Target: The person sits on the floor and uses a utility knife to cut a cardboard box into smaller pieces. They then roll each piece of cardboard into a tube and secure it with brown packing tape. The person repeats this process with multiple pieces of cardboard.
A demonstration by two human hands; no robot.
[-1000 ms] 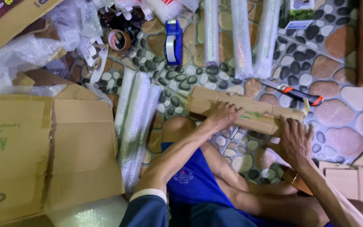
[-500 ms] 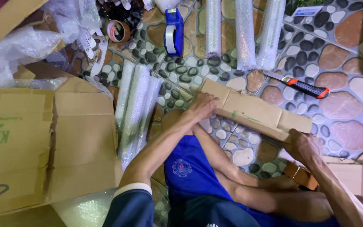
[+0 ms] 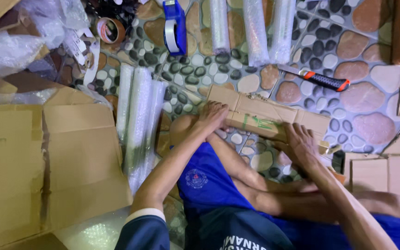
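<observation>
A long, flat brown cardboard package (image 3: 267,115) with a green mark lies on the pebble floor (image 3: 371,99) near the middle; a big flattened brown carton (image 3: 47,162) with green and black print covers the floor's left edge; smaller brown cardboard pieces (image 3: 385,173) lie at the right edge; bubble-wrapped rolls (image 3: 251,28) stand along the top edge, and three more (image 3: 139,115) lie beside the big carton.

- We wear blue shorts with a small round emblem on one leg.
- Our dark navy sleeve ends in a white cuff.
</observation>
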